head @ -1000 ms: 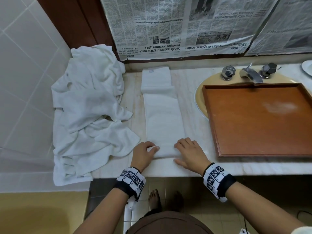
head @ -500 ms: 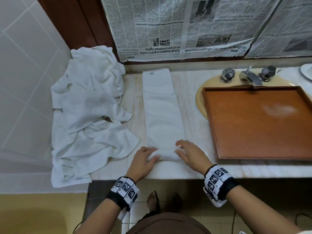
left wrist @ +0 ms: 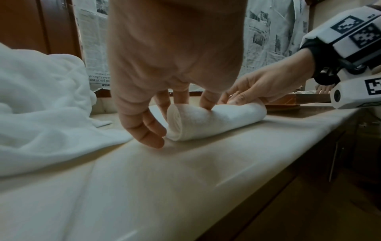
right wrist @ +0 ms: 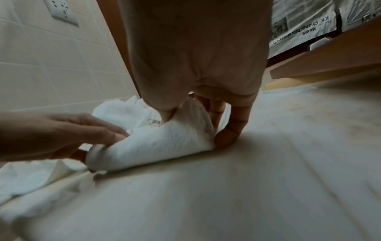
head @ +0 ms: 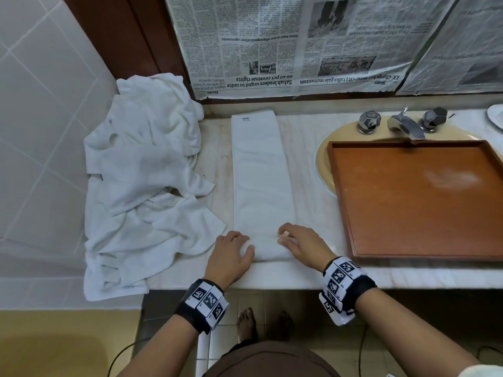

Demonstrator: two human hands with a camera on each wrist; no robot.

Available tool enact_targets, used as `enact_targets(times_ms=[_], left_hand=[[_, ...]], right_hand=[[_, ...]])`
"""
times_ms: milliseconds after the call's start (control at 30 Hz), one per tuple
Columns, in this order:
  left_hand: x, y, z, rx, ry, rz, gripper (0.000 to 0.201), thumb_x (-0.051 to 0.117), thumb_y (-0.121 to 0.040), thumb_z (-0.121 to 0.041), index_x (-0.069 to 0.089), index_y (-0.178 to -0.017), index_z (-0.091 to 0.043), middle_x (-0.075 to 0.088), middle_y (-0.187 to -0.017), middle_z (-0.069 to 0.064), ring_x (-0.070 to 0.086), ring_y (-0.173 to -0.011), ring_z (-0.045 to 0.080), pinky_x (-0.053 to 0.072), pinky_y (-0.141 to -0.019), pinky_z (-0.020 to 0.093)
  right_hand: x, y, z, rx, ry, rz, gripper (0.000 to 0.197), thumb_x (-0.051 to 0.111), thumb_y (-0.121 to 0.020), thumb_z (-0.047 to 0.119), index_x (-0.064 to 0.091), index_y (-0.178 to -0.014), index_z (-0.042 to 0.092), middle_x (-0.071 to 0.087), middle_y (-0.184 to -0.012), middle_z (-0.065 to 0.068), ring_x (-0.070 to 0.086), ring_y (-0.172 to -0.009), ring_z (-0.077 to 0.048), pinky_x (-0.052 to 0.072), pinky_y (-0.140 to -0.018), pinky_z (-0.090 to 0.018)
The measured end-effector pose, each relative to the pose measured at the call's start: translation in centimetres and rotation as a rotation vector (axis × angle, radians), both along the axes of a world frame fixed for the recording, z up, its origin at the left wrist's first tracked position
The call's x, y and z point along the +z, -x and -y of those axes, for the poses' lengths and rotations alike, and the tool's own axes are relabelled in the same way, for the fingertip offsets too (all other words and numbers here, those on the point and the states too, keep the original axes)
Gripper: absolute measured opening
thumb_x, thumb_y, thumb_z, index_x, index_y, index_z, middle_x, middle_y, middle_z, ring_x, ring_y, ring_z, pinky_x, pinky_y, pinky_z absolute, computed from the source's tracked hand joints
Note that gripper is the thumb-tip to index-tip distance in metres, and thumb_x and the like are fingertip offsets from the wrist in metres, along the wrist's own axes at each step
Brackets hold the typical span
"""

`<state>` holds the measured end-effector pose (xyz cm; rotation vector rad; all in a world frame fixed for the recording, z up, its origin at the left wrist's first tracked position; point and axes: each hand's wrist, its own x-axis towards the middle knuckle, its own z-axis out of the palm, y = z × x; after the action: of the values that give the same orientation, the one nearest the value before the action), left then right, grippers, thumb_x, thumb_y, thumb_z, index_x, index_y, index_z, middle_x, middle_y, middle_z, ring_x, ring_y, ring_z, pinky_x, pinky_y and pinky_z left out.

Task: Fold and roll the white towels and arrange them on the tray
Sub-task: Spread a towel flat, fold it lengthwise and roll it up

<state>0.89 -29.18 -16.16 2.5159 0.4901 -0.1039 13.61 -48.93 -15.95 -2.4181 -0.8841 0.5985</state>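
Marble counter (head: 313,164), towel roll (left wrist: 214,120) under both hands' grip

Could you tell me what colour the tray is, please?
The tray is reddish-brown wood, clearest in the head view.

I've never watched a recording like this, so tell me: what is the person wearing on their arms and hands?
Both hands are bare, without gloves. The left hand and the right hand each have a black wrist band carrying blocky white housings printed with black-and-white square codes. The forearms are uncovered. A thin dark cable hangs below the left forearm.
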Motion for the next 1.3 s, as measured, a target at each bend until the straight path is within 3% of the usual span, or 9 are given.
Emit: enact_targets(times_ms=[133,267,433,733,800,900,1000,1200,1300], left_hand=[[-0.5,0.0,-0.5,0.08,0.046,-0.003,0.048,0.054,-0.097,-0.051,0.06,-0.131,-0.019,0.054,-0.133,-0.001,0.048,-0.122,0.022,0.036,-0.102,0.029],[-0.9,0.2,-0.7,0.104,0.078,0.048,0.043,0.056,-0.097,-0.047,0.062,-0.129,-0.02,0.056,-0.129,0.001,0.051,-0.119,0.024,0.036,-0.1,0.028],[-0.5,0.4,-0.8,0.04,0.143,-0.001,0.05,0.056,-0.094,-0.054,0.048,-0.14,-0.035,0.049,-0.136,0.002,0.043,-0.125,0.025,0.037,-0.105,0.035],[-0.5,0.2,-1.6,0.013,0.167,-0.033,0.07,0.05,-0.079,-0.08,0.064,-0.126,-0.031,0.048,-0.12,-0.01,0.046,-0.113,0.013,0.042,-0.099,0.033],[-0.6,0.0,-2.1,0.06,0.215,-0.015,0.061,0.059,-0.08,-0.076,0.068,-0.119,-0.03,0.056,-0.111,-0.01,0.054,-0.107,0.012,0.045,-0.096,0.032],[-0.5,-0.6,-2.1,0.1,0.236,0.0,0.05,0.064,-0.081,-0.07,0.072,-0.106,-0.027,0.062,-0.098,-0.007,0.058,-0.095,0.012,0.045,-0.088,0.029],[-0.3,-1.0,-1.8,0.154,0.23,-0.027,0.047,0.063,-0.083,-0.069,0.071,-0.098,-0.025,0.064,-0.092,-0.006,0.06,-0.092,0.014,0.038,-0.075,0.023],[0.5,-0.4,-0.3,0.058,0.025,0.05,0.055,0.05,-0.095,-0.06,0.041,-0.144,-0.036,0.048,-0.13,-0.006,0.05,-0.112,0.02,0.047,-0.089,0.035],[0.5,-0.3,-0.5,-0.047,-0.064,0.015,0.054,0.035,-0.095,-0.065,0.05,-0.139,-0.039,0.035,-0.142,-0.01,0.042,-0.115,0.023,0.046,-0.093,0.036]], right_hand=[[0.1,1.3,0.1,0.081,0.016,0.207,0.032,0.039,-0.101,0.044,0.061,-0.109,0.022,0.055,-0.099,0.004,0.055,-0.094,-0.02,0.042,-0.068,-0.032],[0.4,1.8,0.7,0.216,0.072,0.313,0.047,0.056,-0.089,0.057,0.064,-0.117,0.02,0.055,-0.118,0.002,0.05,-0.109,-0.019,0.047,-0.083,-0.035],[0.6,0.3,-0.2,0.119,0.056,0.022,0.04,0.06,-0.094,0.043,0.062,-0.125,0.017,0.055,-0.121,0.0,0.048,-0.113,-0.018,0.042,-0.091,-0.03],[0.0,-1.1,-0.3,-0.156,-0.098,-0.244,0.026,0.06,-0.091,0.052,0.066,-0.099,0.028,0.068,-0.104,0.007,0.062,-0.103,-0.011,0.048,-0.087,-0.033],[0.0,-0.1,-0.2,-0.16,-0.059,-0.114,0.022,0.053,-0.095,0.051,0.057,-0.105,0.032,0.063,-0.105,0.006,0.06,-0.097,-0.013,0.049,-0.081,-0.036],[-0.2,1.6,0.0,0.007,0.055,0.387,0.034,0.033,-0.1,0.046,0.058,-0.104,0.023,0.057,-0.098,-0.001,0.059,-0.079,-0.024,0.045,-0.066,-0.035],[-1.2,2.6,0.6,0.147,0.064,0.538,0.042,0.046,-0.09,0.056,0.061,-0.105,0.019,0.06,-0.102,0.001,0.058,-0.086,-0.021,0.048,-0.068,-0.035],[-0.7,0.6,0.0,0.069,-0.028,0.052,0.055,0.055,-0.088,0.06,0.064,-0.117,0.014,0.052,-0.116,0.001,0.045,-0.109,-0.017,0.043,-0.092,-0.031],[0.2,-0.6,-0.7,0.099,0.004,-0.051,0.045,0.062,-0.091,0.05,0.066,-0.116,0.013,0.048,-0.113,0.003,0.04,-0.107,-0.013,0.036,-0.096,-0.028]])
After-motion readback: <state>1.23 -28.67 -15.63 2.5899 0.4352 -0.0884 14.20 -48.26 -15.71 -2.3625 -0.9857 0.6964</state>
